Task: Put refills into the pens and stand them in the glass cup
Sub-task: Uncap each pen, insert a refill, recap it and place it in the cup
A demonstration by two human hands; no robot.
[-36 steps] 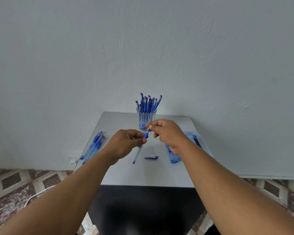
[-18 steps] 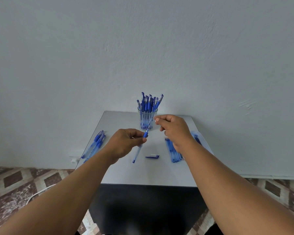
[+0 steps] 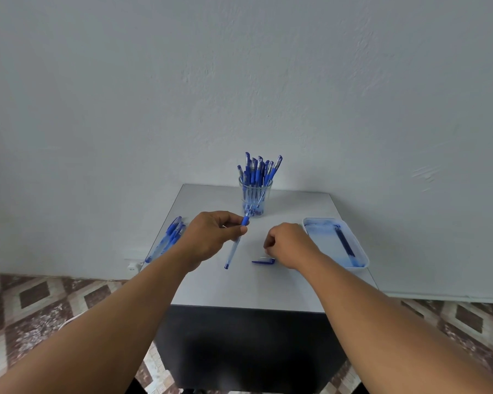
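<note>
My left hand (image 3: 215,234) grips a clear pen barrel (image 3: 233,250) by its blue grip, tilted over the table. A thin refill (image 3: 254,204) sticks out of the barrel's top end toward the glass cup (image 3: 255,199). The cup stands at the back middle and holds several capped blue pens (image 3: 259,170). My right hand (image 3: 288,245) is low over the table with its fingers curled, just right of a blue pen cap (image 3: 264,261) lying flat. It covers the spot where the loose refills lay, and whatever is under its fingers is hidden.
Several blue pens (image 3: 168,237) lie in a pile at the left edge of the grey table (image 3: 239,288). A white tray (image 3: 362,255) at the right edge holds a dark blue stick (image 3: 343,241). The wall is right behind, with tiled floor on both sides.
My right hand has let go of the refill's top end and dropped down and to the right, onto the table beside the cap. My left hand has kept the pen steady.
</note>
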